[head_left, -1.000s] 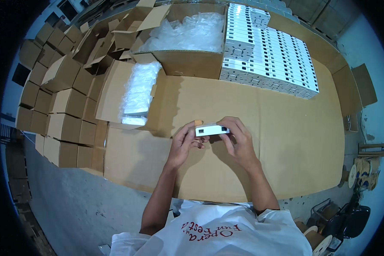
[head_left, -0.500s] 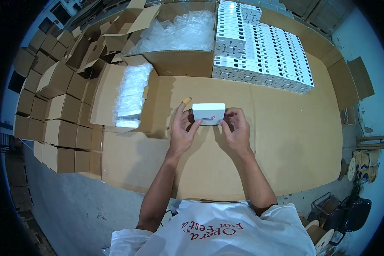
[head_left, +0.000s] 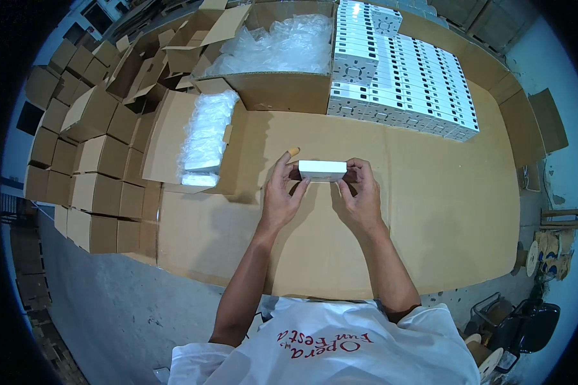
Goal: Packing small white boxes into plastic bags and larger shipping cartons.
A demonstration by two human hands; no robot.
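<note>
Small white box (head_left: pixel 322 170) now lower, nearer the body, flat and oblong, pinched endwise between both hands.

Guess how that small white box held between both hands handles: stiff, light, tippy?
The small white box likely stays stiff: its edges look straight while the left hand and right hand pinch its ends. Probably light, since fingertips alone carry it above the cardboard-covered table. Flat faces suggest it won't roll; the neat stack of white boxes behind hints it stacks stably.

Flattened cardboard sheets (head_left: pixel 430 212) cover the work surface under the hands; grey concrete floor (head_left: pixel 122 308) lies left, brown cartons (head_left: pixel 77 160) stacked beyond it.
</note>
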